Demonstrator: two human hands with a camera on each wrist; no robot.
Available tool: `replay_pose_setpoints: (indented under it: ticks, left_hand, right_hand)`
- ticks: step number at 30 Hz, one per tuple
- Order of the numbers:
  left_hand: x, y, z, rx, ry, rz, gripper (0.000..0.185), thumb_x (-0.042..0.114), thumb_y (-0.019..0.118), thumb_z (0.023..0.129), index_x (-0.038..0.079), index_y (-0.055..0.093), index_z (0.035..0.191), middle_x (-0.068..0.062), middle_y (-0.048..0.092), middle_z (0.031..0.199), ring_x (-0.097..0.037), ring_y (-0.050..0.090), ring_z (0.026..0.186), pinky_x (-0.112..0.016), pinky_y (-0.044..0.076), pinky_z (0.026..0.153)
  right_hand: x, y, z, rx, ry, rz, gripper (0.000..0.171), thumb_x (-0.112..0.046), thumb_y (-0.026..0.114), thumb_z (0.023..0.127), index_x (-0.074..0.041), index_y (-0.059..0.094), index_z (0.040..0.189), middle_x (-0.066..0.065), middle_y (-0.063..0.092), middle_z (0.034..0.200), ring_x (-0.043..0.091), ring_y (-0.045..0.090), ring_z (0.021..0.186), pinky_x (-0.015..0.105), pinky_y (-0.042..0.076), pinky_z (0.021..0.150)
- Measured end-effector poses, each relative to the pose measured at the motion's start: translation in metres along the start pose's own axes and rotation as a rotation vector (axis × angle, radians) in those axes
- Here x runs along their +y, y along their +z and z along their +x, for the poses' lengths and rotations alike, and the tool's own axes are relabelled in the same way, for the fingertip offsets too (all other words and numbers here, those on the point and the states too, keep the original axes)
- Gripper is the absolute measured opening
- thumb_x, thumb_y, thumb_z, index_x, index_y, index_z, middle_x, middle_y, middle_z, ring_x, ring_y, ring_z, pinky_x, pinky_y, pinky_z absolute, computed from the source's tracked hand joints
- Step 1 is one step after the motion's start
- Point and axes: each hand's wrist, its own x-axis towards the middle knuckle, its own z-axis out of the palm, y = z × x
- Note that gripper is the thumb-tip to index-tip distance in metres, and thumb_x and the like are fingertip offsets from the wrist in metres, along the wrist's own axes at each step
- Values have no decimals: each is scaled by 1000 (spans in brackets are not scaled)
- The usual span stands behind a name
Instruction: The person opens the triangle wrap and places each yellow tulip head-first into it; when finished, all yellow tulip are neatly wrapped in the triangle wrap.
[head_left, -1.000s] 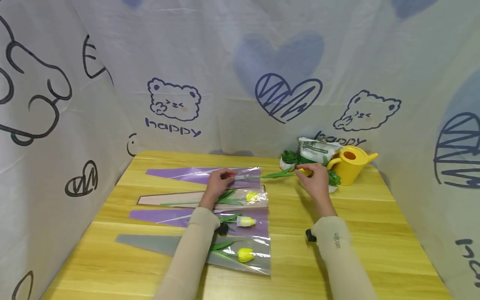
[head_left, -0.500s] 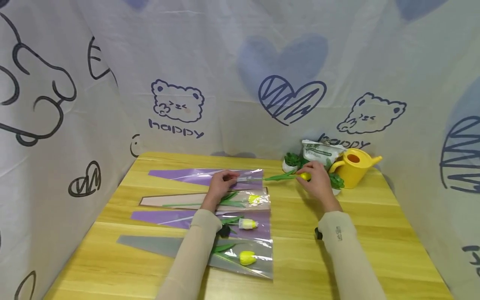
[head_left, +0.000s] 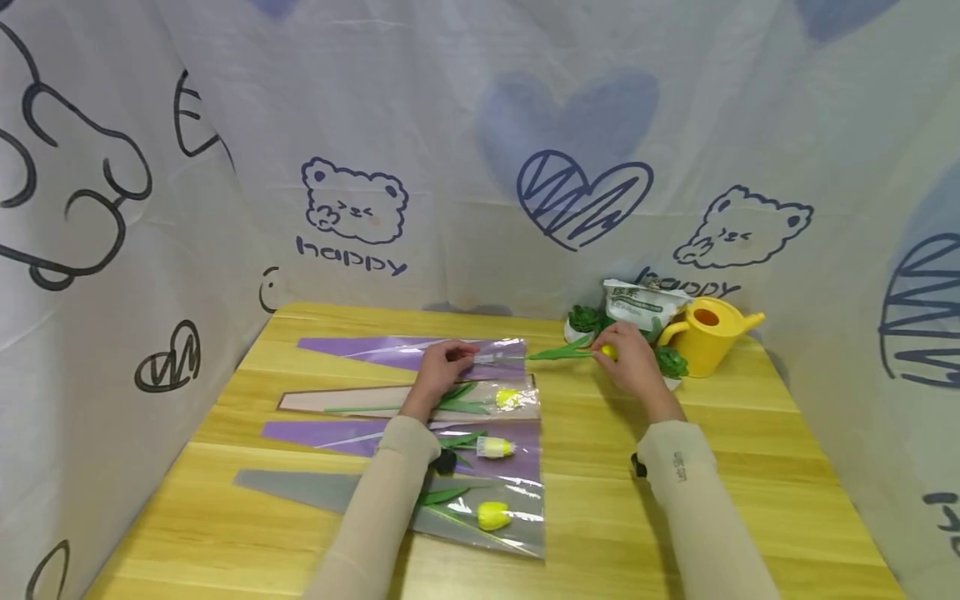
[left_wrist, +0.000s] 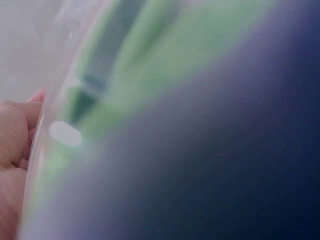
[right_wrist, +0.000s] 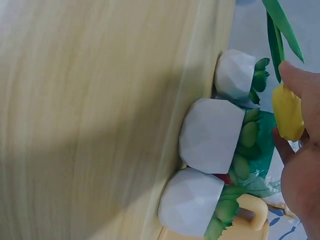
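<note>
My right hand (head_left: 628,360) pinches a yellow tulip (right_wrist: 288,112) just around its bloom, thumb near the stem top. Its green leaves (head_left: 561,352) point left toward the open end of the farthest purple flower sleeve (head_left: 390,350). There my left hand (head_left: 442,373) grips the sleeve near its clear end, fingertips on the film. In the left wrist view, green leaves (left_wrist: 165,45) under clear film blur across the frame, with part of the left hand (left_wrist: 12,135) at the edge. The stem's end is hard to make out inside the film.
Nearer lie a beige sleeve (head_left: 300,401), another purple sleeve (head_left: 292,432) and a grey sleeve (head_left: 300,487), each with a yellow tulip. At the back right stand white-potted succulents (right_wrist: 212,135), a white-green bag (head_left: 637,304) and a yellow watering can (head_left: 701,342).
The head view has shifted slightly. My right hand has come a little left and down with the tulip, and more of its yellow bloom shows. The left hand keeps its hold on the sleeve.
</note>
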Motion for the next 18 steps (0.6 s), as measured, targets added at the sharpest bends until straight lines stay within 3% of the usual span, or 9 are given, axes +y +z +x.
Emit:
replay_pose_setpoints:
  ticks: [9, 18]
  left_hand:
    - [7, -5, 2, -19, -1, 45, 18, 0, 73, 93, 3, 78, 110, -15, 76, 104, -13, 62, 86, -22, 50, 79]
    - [19, -7, 4, -26, -12, 25, 19, 2, 72, 94, 6, 78, 111, -12, 75, 105, -18, 64, 92, -24, 52, 83]
  right_hand:
    - [-7, 5, 1, 34, -17, 34, 7, -9, 69, 100, -3, 72, 102, 17, 56, 115, 36, 52, 114, 55, 48, 98]
    - [-18, 13, 1, 88, -45, 71, 8, -7, 69, 99, -1, 71, 102, 18, 53, 112, 37, 53, 109, 54, 50, 90]
